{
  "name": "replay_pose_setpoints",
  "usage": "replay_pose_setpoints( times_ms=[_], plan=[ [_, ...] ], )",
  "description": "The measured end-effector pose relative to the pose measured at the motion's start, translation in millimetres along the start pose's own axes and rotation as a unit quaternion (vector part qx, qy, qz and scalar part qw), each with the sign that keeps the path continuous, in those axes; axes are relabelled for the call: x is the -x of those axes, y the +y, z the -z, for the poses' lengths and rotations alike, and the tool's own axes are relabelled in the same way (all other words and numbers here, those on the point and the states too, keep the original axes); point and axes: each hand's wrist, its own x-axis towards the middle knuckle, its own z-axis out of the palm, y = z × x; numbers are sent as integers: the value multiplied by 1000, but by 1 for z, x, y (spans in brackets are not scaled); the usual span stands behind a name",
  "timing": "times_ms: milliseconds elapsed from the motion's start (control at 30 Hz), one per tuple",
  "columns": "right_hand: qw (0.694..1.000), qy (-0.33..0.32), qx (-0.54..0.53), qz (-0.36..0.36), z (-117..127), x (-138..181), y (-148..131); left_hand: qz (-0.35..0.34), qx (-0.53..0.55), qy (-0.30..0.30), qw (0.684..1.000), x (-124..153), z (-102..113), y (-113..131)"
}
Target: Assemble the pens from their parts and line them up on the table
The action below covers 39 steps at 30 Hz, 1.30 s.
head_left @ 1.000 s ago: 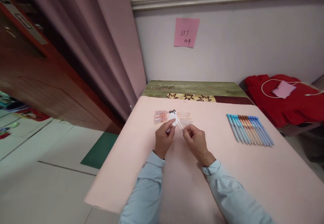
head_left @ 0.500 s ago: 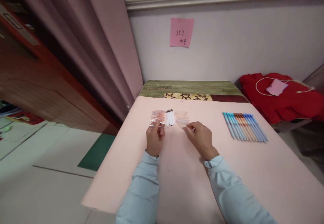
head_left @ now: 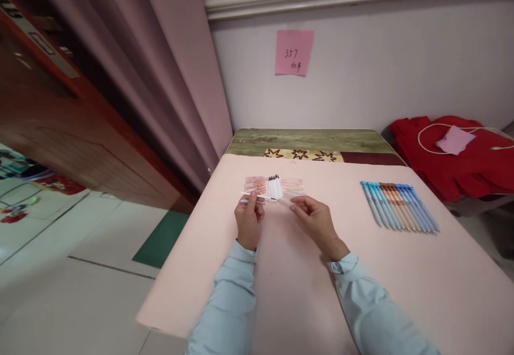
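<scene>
My left hand (head_left: 249, 220) is closed, its thumb and fingers pinching a white pen refill (head_left: 265, 198) whose dark tip points right. My right hand (head_left: 316, 220) pinches a slim translucent pen barrel (head_left: 284, 201) close to that tip; whether the two touch is too small to tell. Just beyond my hands lies a row of white refills (head_left: 274, 188) with black tips. Left of them are reddish patterned pen parts (head_left: 256, 182), partly hidden by my left fingers. Pale clear pen parts (head_left: 293, 182) lie to the right.
A row of assembled pens (head_left: 401, 208), blue, brown and purplish, lies at the table's right. Pink paper (head_left: 289, 291) covers most of the table, with the green tabletop (head_left: 305, 136) showing behind. Red cloth (head_left: 425, 167) with a cable sits to the right; a curtain (head_left: 193, 76) hangs left.
The view has turned slightly left. The translucent barrel in my right hand now points toward the refill tip, and the hands are slightly closer together.
</scene>
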Motion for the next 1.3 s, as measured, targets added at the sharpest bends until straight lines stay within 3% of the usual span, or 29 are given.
replay_pose_setpoints(
  times_ms=[300,700,1300],
  plan=[
    [999,-5,-37,-1,-1,2,-5,-3,0,25,1000,2,-1,1],
    [997,-30,-67,-21,-4,3,-12,1,-10,-15,1000,4,-6,-2],
    [998,-11,-56,-19,0,2,-9,-6,18,-1,1000,2,-2,3]
  ],
)
